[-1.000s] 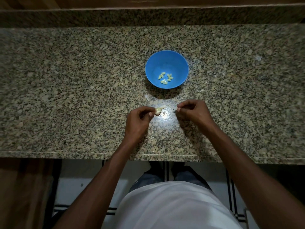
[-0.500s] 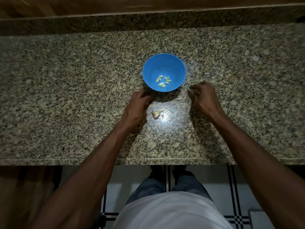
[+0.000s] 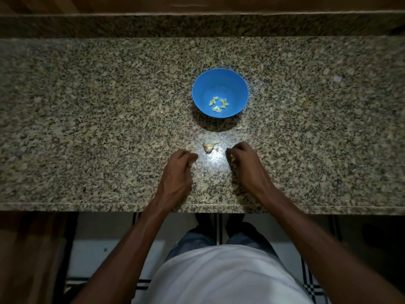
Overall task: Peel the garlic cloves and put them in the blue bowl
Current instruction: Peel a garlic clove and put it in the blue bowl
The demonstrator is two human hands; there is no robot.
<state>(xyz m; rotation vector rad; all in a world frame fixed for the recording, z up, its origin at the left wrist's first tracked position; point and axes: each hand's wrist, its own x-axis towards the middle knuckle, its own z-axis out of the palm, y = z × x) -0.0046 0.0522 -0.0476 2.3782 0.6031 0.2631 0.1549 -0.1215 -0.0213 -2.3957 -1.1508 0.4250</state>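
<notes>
While both hands hover low over the speckled granite counter (image 3: 87,128) near its front edge, a small papery unpeeled garlic clove (image 3: 209,147) lies between them, touched by neither, its long axis slanting and its thin tip toward the far right. Left hand (image 3: 178,172) and right hand (image 3: 244,166) have fingers loosely curled, holding nothing. Behind sits a round blue plastic bowl (image 3: 238,84) with pale peeled cloves (image 3: 218,104). Below, tiled floor (image 3: 92,255).

White shirt (image 3: 228,279), blue jeans (image 3: 192,240) (bare forearms, no sleeves)
</notes>
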